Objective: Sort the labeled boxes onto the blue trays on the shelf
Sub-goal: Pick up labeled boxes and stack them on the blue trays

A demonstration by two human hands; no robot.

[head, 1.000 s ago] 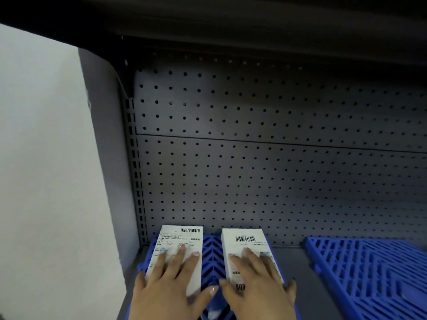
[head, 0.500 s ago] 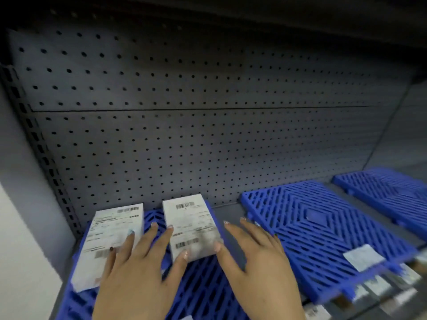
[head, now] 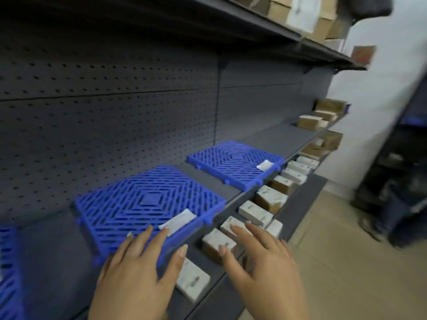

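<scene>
Two blue grid trays lie on the grey shelf: a near tray (head: 147,204) with a white label at its front edge, and a farther tray (head: 233,162) with its own label. A third tray's edge (head: 8,262) shows at far left. A row of labeled boxes (head: 254,212) sits on the lower ledge in front. My left hand (head: 136,273) hovers with spread fingers over the near tray's front corner. My right hand (head: 263,264) is spread above a box (head: 217,241) in that row. Neither hand holds anything.
A perforated grey back panel (head: 115,112) closes the shelf behind. The upper shelf (head: 300,17) carries cardboard boxes. More brown boxes (head: 312,122) sit at the shelf's far right end. A person's legs (head: 392,204) stand on the floor at right.
My view has swung right, away from the two white boxes on the left tray. Both hands have left those boxes and now hover over the middle tray and the lower box row.
</scene>
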